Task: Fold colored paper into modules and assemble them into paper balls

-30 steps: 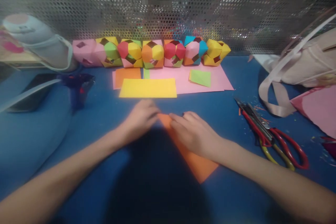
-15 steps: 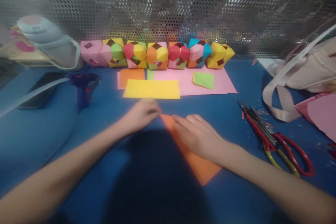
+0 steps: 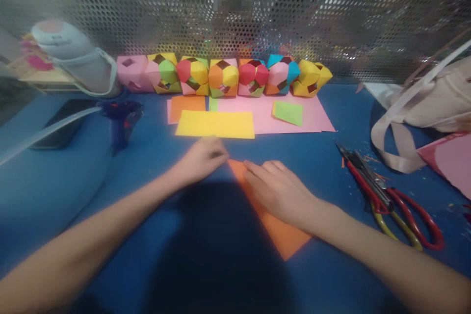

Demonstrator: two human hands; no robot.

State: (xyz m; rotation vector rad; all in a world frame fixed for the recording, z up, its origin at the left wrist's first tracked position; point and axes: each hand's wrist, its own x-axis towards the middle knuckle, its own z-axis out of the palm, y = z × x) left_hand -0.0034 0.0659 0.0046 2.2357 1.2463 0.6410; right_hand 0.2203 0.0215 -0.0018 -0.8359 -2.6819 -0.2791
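An orange strip of paper (image 3: 279, 235) lies slantwise on the blue table, its near end pointing toward me. My left hand (image 3: 206, 157) pinches the far corner of this paper, thumb and fingers closed together. Pressed over the paper's upper part is my right hand (image 3: 277, 189), fingers stretched and lying on it, the hand covering much of the sheet. Just beyond my left hand sits a yellow paper strip (image 3: 217, 124). Whether the orange paper is folded double, I cannot tell.
Several paper balls (image 3: 223, 77) line the back beneath a perforated metal panel (image 3: 176, 19). Pink sheets (image 3: 312, 115) and a green piece (image 3: 288, 113) lie before them. At left are a glue gun (image 3: 119, 122) and phone (image 3: 61, 125); at right, scissors (image 3: 415, 216) and a cutter (image 3: 368, 176).
The whole view has shifted a little, so things appear slightly further right. Both hands keep the same hold on the orange paper.
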